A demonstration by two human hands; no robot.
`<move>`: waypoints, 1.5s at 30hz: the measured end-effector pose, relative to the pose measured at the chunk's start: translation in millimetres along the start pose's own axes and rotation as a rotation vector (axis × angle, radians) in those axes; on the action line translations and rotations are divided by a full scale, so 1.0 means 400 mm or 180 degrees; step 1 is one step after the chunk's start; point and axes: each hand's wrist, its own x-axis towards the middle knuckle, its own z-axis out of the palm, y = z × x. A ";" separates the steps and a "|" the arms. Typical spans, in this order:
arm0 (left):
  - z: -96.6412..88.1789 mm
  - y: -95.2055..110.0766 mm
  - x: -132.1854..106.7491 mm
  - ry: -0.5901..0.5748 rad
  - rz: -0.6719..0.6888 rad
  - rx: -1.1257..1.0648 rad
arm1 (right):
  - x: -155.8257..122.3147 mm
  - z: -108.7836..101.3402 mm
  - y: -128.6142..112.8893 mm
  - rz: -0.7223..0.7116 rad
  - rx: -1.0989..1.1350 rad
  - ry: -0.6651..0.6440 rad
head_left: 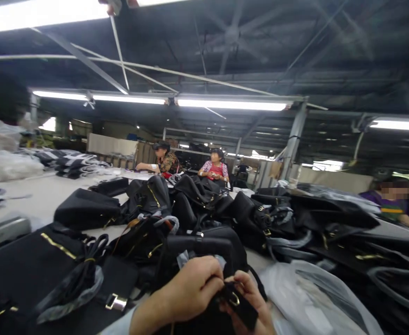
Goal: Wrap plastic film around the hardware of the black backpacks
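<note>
My left hand (199,284) is closed, thumb and fingers pinched at the upper end of a short black strap (243,308). A gold-coloured ring (235,298) sits on that strap. My right hand (255,295) grips the same strap from the right, its fingers bent around the edge. Right behind both hands stands a black bag (199,246), partly covered by them, with bits of clear plastic wrap near its top. What lies between my left fingertips is too small to make out beyond the strap's end.
Many black bags (85,209) with gold zips and clasps cover the table (30,193). A clear plastic bag (305,298) lies right of my hands. Two people (214,171) sit across the table, and another person (389,202) is at the right. Plastic-wrapped stacks lie far left.
</note>
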 end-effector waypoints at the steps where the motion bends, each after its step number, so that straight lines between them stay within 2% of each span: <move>1: -0.001 0.000 0.002 -0.0024 -0.0009 0.0002 | -0.002 0.001 0.007 -0.0027 0.0056 -0.0002; 6: -0.013 0.004 0.003 -0.0205 -0.0224 -0.0241 | -0.013 0.016 0.039 -0.0163 0.0431 0.0280; 11: -0.011 -0.004 -0.003 -0.0198 -0.0360 -0.0537 | -0.027 0.046 0.073 -0.0048 0.0760 0.0546; 16: 0.004 -0.011 -0.005 -0.0175 -0.0519 -0.0930 | -0.039 0.054 0.107 -0.0250 0.0615 0.0698; 22: 0.000 -0.009 -0.011 -0.0186 -0.0617 -0.1074 | -0.041 0.043 0.096 -0.0159 0.0624 0.0720; 26: -0.011 -0.006 -0.016 -0.0381 -0.0516 -0.1113 | -0.042 0.043 0.086 -0.0324 0.0326 0.0976; 29: -0.012 -0.006 -0.017 -0.0319 -0.0488 -0.1089 | -0.044 0.056 0.086 -0.0362 0.0191 0.1091; 34: 0.001 -0.013 -0.016 -0.0131 -0.0407 -0.0795 | -0.048 0.077 0.087 -0.0329 0.0473 0.0878; 38: 0.008 -0.004 -0.019 -0.0164 -0.0297 -0.0384 | -0.052 0.063 0.080 -0.0223 0.0407 0.0671; 41: 0.008 0.003 -0.024 -0.0184 -0.0248 -0.0220 | -0.057 0.050 0.071 -0.0328 0.0253 0.0432; 45: -0.006 -0.009 -0.026 -0.0213 -0.0397 -0.0756 | -0.063 0.042 0.062 -0.0138 0.0625 0.0349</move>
